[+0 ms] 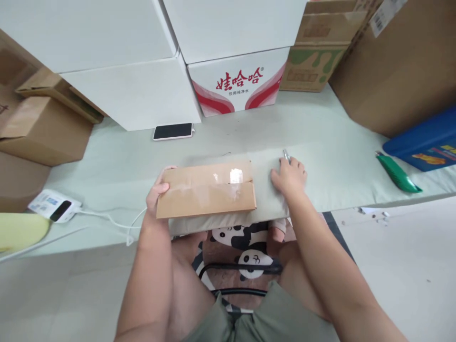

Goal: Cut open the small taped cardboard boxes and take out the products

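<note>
A taped brown cardboard box (pixel 206 192) sits near the front edge of the table, its glossy tape catching the light. My left hand (pixel 156 192) is closed around its left end, thumb on top and the other fingers hidden. To the right of the box, my right hand (pixel 291 176) rests low at the tabletop with curled fingers over a slim silver metal tool (pixel 286 154). Only the tip of that tool shows; its exact kind is hidden under the hand.
A phone (pixel 173 131) lies behind the box, before stacked white cartons (pixel 238 85). At the right are a green-handled tool (pixel 398 172), a blue container (pixel 423 137) and a big brown carton (pixel 395 71). A white device (pixel 55 205) with a cable lies at left near brown boxes (pixel 46 128).
</note>
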Demonstrator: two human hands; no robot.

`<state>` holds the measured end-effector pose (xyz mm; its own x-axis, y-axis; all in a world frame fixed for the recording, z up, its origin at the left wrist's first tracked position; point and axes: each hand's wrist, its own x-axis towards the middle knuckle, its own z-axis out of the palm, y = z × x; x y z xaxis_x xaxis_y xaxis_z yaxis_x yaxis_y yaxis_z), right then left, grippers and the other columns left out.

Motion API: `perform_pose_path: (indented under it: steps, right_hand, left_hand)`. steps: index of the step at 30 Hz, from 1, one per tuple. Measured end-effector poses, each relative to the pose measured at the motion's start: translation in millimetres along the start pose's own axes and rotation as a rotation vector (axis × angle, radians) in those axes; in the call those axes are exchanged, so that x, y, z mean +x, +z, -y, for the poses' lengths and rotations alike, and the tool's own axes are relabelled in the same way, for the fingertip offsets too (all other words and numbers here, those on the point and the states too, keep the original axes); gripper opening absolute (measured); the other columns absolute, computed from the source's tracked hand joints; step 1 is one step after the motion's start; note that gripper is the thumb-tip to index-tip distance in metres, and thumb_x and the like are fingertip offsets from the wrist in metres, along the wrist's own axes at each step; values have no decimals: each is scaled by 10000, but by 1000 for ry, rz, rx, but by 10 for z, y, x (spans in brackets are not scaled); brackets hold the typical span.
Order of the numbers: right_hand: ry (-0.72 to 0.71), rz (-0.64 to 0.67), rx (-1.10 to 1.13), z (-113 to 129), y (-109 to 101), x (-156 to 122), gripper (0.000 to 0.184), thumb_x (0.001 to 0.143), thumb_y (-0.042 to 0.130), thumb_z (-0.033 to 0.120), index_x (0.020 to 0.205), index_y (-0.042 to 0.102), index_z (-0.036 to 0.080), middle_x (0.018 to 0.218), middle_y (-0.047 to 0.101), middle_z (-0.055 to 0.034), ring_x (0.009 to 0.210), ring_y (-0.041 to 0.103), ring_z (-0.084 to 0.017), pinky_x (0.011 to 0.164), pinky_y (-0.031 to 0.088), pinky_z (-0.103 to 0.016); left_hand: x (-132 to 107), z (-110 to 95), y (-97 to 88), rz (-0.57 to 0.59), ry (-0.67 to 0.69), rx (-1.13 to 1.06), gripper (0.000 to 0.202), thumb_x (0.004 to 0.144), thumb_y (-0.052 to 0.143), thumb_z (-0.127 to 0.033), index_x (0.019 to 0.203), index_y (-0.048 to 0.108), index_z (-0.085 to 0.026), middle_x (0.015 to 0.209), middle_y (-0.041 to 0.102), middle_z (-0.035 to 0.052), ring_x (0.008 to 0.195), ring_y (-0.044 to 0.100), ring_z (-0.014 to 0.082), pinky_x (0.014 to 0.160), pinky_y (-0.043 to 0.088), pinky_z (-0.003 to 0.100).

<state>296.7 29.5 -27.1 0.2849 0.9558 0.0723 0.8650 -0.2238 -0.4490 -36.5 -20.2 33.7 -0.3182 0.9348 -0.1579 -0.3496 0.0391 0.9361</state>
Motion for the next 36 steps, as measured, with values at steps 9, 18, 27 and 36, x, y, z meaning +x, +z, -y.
perform_pose_path:
  steps: [9, 18, 27, 36]
  right_hand:
    - [-138, -76, 342, 209, -355, 177, 366, 878, 463, 231, 1110, 743, 185, 968, 723, -118, 809, 650, -235, 860, 559, -448]
    - [-269, 95, 1095, 342, -917, -73, 376, 888, 597, 357, 1259, 655, 345, 1155, 721, -76, 952, 703, -240, 801, 604, -454]
    - [-132, 79, 1646, 631, -864, -159, 224, 799, 714, 187, 967, 768, 325, 929, 736, 29, 693, 637, -87, 611, 541, -211]
    - [-165, 5, 1608, 649, -740, -121, 607, 624, 543, 12, 1065, 776, 357, 1070, 727, 26, 920, 699, -114, 740, 574, -235]
  left_hand:
    - [-70, -57, 65, 96, -47, 49, 453, 526, 684, -356, 943, 647, -182, 807, 660, 57, 706, 620, 229, 592, 491, 313]
    - [-91, -21, 41, 122, -37, 1, 459, 518, 737, -382, 933, 677, -196, 794, 671, 50, 701, 651, 248, 571, 531, 328]
    - [-51, 9, -17, 184, -32, -20, 451, 531, 765, -373, 934, 673, -196, 801, 671, 18, 665, 637, 190, 580, 512, 279]
    - [-58, 24, -31, 202, -27, -24, 424, 564, 767, -376, 941, 689, -199, 808, 681, 16, 665, 638, 182, 583, 515, 271]
